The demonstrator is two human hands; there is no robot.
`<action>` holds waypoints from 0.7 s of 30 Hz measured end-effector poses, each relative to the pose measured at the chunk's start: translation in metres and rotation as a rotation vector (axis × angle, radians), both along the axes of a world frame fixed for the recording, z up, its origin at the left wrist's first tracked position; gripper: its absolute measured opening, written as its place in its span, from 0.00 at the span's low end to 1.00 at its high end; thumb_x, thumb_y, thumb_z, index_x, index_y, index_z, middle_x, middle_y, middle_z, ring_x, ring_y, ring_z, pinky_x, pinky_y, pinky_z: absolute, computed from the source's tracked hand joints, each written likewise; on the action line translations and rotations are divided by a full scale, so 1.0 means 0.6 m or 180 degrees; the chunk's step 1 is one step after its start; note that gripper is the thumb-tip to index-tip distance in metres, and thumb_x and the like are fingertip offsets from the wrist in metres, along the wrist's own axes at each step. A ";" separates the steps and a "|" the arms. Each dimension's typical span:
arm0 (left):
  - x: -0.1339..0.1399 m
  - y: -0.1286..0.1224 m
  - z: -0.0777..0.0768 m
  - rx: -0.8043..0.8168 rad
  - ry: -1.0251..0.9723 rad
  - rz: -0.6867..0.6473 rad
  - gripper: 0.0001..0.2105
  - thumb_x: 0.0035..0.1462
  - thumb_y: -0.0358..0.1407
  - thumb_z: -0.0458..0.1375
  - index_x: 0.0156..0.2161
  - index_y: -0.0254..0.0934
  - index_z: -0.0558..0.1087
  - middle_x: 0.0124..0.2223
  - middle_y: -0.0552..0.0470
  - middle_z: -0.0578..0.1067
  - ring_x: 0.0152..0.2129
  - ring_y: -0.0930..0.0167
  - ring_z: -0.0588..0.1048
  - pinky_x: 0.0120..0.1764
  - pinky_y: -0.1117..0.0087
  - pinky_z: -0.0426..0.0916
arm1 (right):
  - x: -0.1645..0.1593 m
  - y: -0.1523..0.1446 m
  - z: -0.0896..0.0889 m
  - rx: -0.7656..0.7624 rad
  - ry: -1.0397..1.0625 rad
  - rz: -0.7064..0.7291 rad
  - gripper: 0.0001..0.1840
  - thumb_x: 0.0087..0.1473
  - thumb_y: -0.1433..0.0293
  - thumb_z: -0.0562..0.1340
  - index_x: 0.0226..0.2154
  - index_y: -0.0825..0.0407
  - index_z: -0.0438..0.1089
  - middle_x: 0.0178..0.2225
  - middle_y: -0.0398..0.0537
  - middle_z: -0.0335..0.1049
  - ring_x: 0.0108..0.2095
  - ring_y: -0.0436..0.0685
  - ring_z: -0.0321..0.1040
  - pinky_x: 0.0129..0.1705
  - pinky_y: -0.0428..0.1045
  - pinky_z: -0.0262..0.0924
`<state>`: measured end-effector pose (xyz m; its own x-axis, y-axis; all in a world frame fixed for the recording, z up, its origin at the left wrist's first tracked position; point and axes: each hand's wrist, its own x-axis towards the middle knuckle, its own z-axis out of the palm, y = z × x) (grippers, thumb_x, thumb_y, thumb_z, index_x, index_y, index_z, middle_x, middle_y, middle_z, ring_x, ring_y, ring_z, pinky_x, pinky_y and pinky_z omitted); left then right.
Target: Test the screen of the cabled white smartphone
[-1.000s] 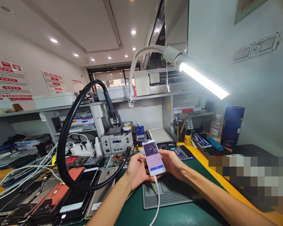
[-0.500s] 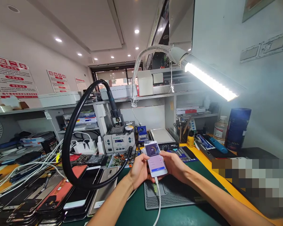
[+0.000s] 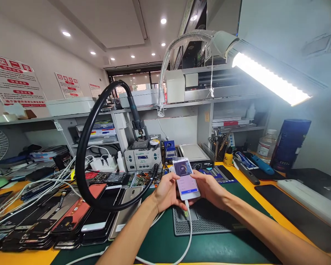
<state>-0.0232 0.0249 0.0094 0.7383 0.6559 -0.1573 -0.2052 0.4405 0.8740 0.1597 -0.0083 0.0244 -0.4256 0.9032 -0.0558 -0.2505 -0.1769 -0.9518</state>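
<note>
A white smartphone [image 3: 185, 179] with a lit screen is held upright between both hands, tilted towards me. The screen shows a round gauge above a pale pink panel and a blue bar. My left hand [image 3: 167, 191] grips the phone's left edge, its thumb at the side of the glass. On the right edge, my right hand [image 3: 206, 187] is closed around it, thumb by the screen. A white charging cable [image 3: 190, 228] is plugged into the phone's bottom and loops down. Beneath lies a grey perforated mat [image 3: 206, 222] on the green work mat [image 3: 165, 244].
Stacks of phones and phone parts [image 3: 71, 213] fill the left. A thick black hose [image 3: 84, 154] arches from a soldering station [image 3: 143, 160]. A bright lamp [image 3: 270, 79] hangs at upper right. A yellow bottle [image 3: 227, 157] and a dark blue cylinder [image 3: 291, 145] stand to the right.
My view has shifted, so the scene sits slightly higher and the lamp farther right. Both hands still hold the phone. The gauge reading on its screen has changed.
</note>
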 end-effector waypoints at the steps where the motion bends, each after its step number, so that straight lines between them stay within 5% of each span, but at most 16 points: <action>1: -0.002 0.001 0.001 -0.0051 0.0028 -0.0048 0.25 0.54 0.45 0.49 0.52 0.31 0.71 0.41 0.38 0.76 0.29 0.61 0.75 0.26 0.61 0.74 | 0.001 -0.001 0.001 0.0006 -0.0057 0.0039 0.16 0.57 0.58 0.59 0.45 0.45 0.68 0.41 0.57 0.76 0.34 0.62 0.74 0.29 0.56 0.68; 8: -0.010 0.005 0.007 -0.0300 -0.0094 -0.0324 0.22 0.54 0.44 0.49 0.47 0.32 0.72 0.40 0.39 0.74 0.34 0.58 0.74 0.34 0.55 0.73 | 0.015 0.016 0.003 -0.0160 -0.0053 0.0642 0.16 0.60 0.58 0.55 0.47 0.47 0.62 0.39 0.52 0.75 0.30 0.60 0.73 0.29 0.57 0.71; 21: -0.018 0.007 0.009 -0.0463 -0.0077 -0.0387 0.24 0.57 0.46 0.49 0.54 0.35 0.69 0.48 0.40 0.73 0.36 0.59 0.73 0.36 0.57 0.68 | 0.016 0.026 -0.001 -0.0439 0.0247 0.0759 0.22 0.62 0.60 0.54 0.55 0.52 0.62 0.48 0.59 0.74 0.42 0.66 0.75 0.36 0.61 0.72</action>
<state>-0.0337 0.0288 0.0151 0.8154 0.5333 -0.2252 -0.1629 0.5846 0.7948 0.1692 0.0073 0.0241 -0.6329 0.7632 -0.1303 -0.2574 -0.3662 -0.8942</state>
